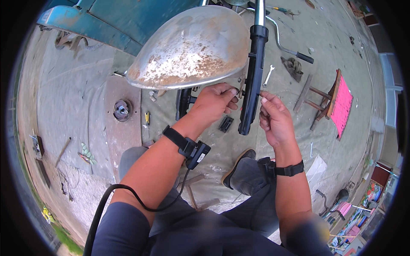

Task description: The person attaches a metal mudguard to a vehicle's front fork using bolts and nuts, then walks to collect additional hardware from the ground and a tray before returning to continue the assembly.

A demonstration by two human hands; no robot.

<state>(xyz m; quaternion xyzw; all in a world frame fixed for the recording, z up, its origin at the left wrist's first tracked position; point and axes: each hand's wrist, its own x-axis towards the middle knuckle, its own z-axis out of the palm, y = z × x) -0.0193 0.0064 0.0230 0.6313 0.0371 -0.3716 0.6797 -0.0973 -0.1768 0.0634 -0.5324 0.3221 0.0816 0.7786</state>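
Observation:
A rusty chrome front mudguard hangs before me, between the two legs of a vehicle's front fork. My left hand is under its rim, thumb and fingers pinching a small dark fitting at the inner side of the black right fork leg. On the outer side of that leg is my right hand, fingers curled and thumb near the forefinger. Its fingertips are close to the leg; whether they hold something small cannot be made out. The other black fork leg is partly hidden behind my left forearm.
A combination wrench and a dark rag lie right of the fork. A stool with a pink woven seat lies tipped farther right. A yellow-handled screwdriver and a round metal hub part are left. A black block lies below.

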